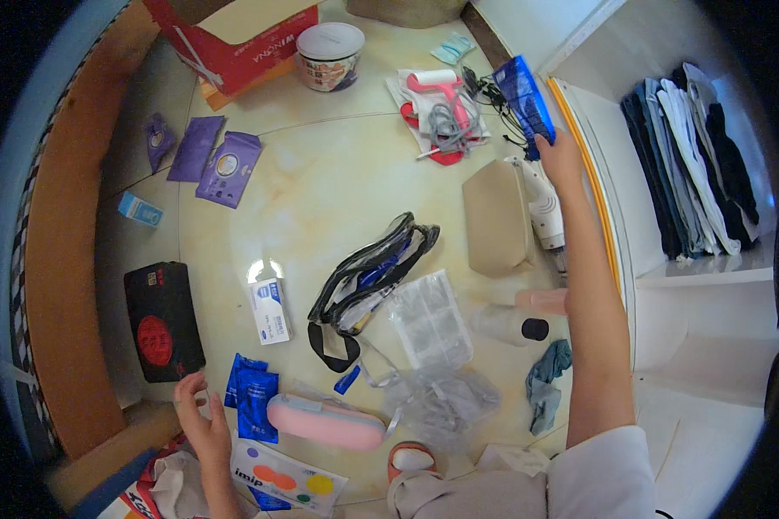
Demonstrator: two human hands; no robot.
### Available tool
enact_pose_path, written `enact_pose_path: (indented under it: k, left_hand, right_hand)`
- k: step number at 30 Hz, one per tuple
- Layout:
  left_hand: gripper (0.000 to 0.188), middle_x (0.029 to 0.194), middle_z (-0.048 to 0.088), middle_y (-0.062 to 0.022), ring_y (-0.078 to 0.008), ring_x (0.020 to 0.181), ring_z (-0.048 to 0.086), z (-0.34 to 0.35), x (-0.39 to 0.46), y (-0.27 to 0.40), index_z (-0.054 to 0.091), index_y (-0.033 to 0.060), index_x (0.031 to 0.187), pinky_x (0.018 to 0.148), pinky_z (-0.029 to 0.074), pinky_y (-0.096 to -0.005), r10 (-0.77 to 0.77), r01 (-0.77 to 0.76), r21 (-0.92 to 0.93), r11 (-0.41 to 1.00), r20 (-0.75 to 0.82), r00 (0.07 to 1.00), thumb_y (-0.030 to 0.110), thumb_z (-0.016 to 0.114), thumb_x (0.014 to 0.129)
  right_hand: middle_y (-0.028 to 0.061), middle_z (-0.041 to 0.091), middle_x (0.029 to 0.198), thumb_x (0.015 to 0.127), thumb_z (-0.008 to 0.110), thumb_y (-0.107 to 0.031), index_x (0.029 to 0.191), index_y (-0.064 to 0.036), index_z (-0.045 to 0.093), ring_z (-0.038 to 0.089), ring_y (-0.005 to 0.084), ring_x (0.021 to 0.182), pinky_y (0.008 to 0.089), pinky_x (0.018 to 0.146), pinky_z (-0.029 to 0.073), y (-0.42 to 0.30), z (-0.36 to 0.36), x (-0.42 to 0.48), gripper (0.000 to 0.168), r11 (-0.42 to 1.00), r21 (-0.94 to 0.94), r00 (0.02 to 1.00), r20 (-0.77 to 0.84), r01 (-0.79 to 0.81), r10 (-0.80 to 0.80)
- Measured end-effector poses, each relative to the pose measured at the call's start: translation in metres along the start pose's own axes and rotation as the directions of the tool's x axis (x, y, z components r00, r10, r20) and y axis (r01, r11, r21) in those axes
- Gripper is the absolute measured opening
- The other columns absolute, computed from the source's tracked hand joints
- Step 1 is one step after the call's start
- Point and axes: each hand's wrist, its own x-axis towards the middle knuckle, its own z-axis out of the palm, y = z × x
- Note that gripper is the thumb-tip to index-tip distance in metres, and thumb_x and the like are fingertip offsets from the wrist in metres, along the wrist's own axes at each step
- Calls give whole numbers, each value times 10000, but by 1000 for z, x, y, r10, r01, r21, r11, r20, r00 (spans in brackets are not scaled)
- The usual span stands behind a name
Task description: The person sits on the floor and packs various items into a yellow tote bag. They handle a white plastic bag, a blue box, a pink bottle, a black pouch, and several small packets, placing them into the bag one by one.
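My right hand [558, 156] grips the lower end of a shiny blue packet [524, 97] at the upper right, beside black cables [490, 94]. Below it, a beige pouch [498, 217] stands next to a white handheld device [544, 204]. My left hand [201, 409] is empty, fingers apart and curled, just below a black box with a red emblem [163, 324] and left of blue packets [257, 402]. Between the hands, a clear zip bag with black trim [370, 276] lies on the floor, with a clear plastic sheet with pockets [432, 318] beside it.
Around the floor are a pink case [326, 423], a white carton [270, 311], purple packets [229, 170], a clear bottle [507, 325], a pink lint roller [451, 97], a lidded tub [330, 57] and a red box [259, 55]. A shelf unit [707, 279] with folded clothes stands at right.
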Motion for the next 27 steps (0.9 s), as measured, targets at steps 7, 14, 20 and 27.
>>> enact_pose_path:
  k: [7,14,20,27]
  left_hand:
    - [371,1076,526,-98,-174,971,508,29,28,116,445,23,1114,846,393,-289,8,229,-834,503,269,963,156,581,795]
    - [289,933,589,-30,-87,824,536,29,11,126,522,28,1037,749,432,-230,-148,322,-892,318,289,946,204,597,820]
    - [182,915,594,-45,-136,789,576,15,15,95,520,55,983,728,466,-281,-302,266,-963,34,244,921,195,511,867]
    - [244,1030,553,-44,-137,920,534,18,5,65,472,74,1084,792,434,-278,-433,139,-989,59,100,896,173,511,865]
  right_hand:
    - [6,602,827,787,628,-238,971,-17,601,526,97,752,262,719,427,-153,-49,-225,289,489,679,497,734,-548,-463]
    - [31,582,963,759,640,-138,1080,-28,534,531,118,864,275,796,424,-159,-19,-287,355,359,694,381,672,-625,-635]
    - [39,568,987,711,664,-94,1099,-23,513,526,119,893,252,771,423,-168,-17,-273,423,450,612,158,688,-650,-709]
    - [41,591,769,799,579,-102,874,-10,572,553,117,731,248,648,440,-185,-15,-309,119,556,734,443,678,-389,-586]
